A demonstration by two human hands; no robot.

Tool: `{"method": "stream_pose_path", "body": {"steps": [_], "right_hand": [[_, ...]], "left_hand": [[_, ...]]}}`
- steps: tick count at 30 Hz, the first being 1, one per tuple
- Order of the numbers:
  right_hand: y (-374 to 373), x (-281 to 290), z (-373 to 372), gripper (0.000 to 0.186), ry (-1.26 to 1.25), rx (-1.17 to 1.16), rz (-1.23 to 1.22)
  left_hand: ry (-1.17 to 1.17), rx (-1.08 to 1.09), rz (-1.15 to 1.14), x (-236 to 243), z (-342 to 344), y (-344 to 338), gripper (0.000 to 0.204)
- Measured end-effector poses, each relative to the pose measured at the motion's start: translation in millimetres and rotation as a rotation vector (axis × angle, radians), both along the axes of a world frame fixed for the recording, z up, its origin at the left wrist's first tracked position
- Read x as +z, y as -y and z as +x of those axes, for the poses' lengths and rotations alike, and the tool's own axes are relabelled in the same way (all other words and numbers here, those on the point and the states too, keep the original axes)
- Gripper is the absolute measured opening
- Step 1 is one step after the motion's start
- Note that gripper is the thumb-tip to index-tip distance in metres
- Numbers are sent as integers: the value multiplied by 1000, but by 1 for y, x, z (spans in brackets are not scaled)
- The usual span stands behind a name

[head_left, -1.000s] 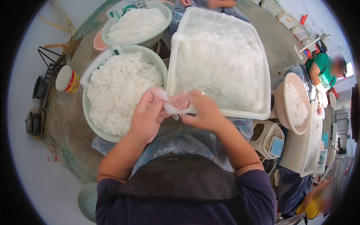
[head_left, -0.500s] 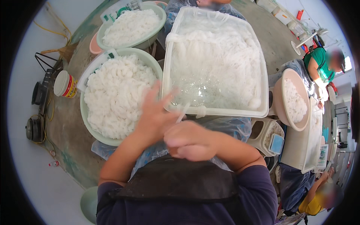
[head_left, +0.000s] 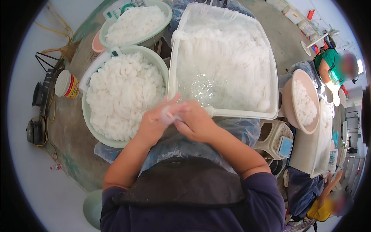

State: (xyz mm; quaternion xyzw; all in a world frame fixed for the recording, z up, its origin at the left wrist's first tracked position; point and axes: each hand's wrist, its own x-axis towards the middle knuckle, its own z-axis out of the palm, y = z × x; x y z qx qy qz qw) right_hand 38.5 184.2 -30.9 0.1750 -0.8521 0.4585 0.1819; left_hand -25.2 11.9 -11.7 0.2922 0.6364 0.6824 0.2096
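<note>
Just off the near left corner of a white rectangular tub (head_left: 228, 113), my two hands meet over my lap. A small wet wad of white fibre (head_left: 168, 115) sits between them, partly hidden and blurred. My left hand (head_left: 153, 123) has its fingers bent round the wad, with the tips pointing up and right. Closing on it from the other side is my right hand (head_left: 196, 121), its fingers smeared by motion and its thumb below. In the tub, soaked white fibre (head_left: 228, 58) lies in clear water. Coiled white fibre (head_left: 123, 92) heaps up in a green basin (head_left: 87, 118) at my left.
Another green basin (head_left: 168, 23) of fibre stands at the far left. A white bucket (head_left: 63, 84) is on the floor. To the right are a pink basin (head_left: 288, 102), a plastic stool (head_left: 268, 139) and a long tub (head_left: 307, 150), with two co-workers (head_left: 328, 63) nearby.
My right hand has moved up and forward from near my body to meet my left hand. My left fingers have gone from spread to bent. The co-workers' arms have shifted.
</note>
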Motion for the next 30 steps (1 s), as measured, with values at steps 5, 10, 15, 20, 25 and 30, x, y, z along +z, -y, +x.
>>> {"method": "stream_pose_path", "body": {"steps": [5,10,15,20,25,30], "right_hand": [[-14,20,-2,15,101,172,-26],[-20,17,-1,19,264,111,208],[-32,26,11,29,458,228,-477],[-38,27,0,30,250,-67,250],[16,28,27,23,404,396,-239],[-21,29,13,20,191,122,-111]], "left_hand": [[-741,-3,-200,9,-19,12,29],[-1065,77,-487,4,-7,4,10],[-46,34,95,18,4,11,17],[343,-128,232,42,15,11,20],[429,24,250,34,1,3,19],[233,80,-198,37,-13,22,19]]}}
